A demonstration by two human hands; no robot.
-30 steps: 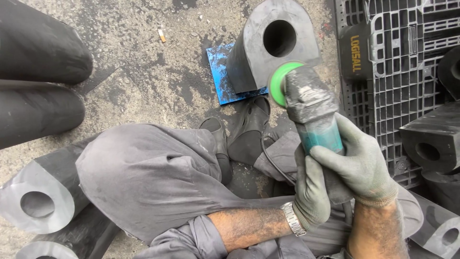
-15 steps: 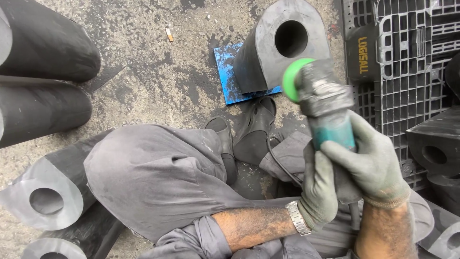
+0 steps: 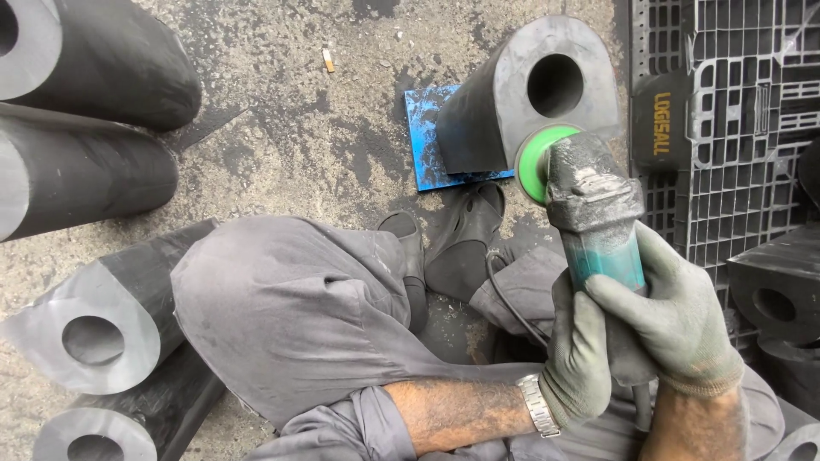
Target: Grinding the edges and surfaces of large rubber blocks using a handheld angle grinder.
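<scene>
Both gloved hands grip a teal and grey angle grinder (image 3: 595, 218) with a green disc (image 3: 536, 160). My right hand (image 3: 675, 320) wraps the body from the right, and my left hand (image 3: 574, 358) holds the rear below it. The disc rests against the lower front edge of a black rubber block (image 3: 512, 90) with a round hole, which stands on a blue sheet (image 3: 425, 137). My legs in grey trousers (image 3: 290, 316) and dark shoes (image 3: 461, 239) lie in front of the block.
Several black rubber blocks with holes lie at the left (image 3: 94, 324) and upper left (image 3: 81, 171). A dark plastic pallet (image 3: 726, 111) stands at the right with more blocks (image 3: 777, 290) on it. The floor is rough concrete (image 3: 282, 102).
The view has shifted so the block and grinder sit lower and to the right in frame. The green disc has moved closer to the block's front edge. Both hands keep their grip.
</scene>
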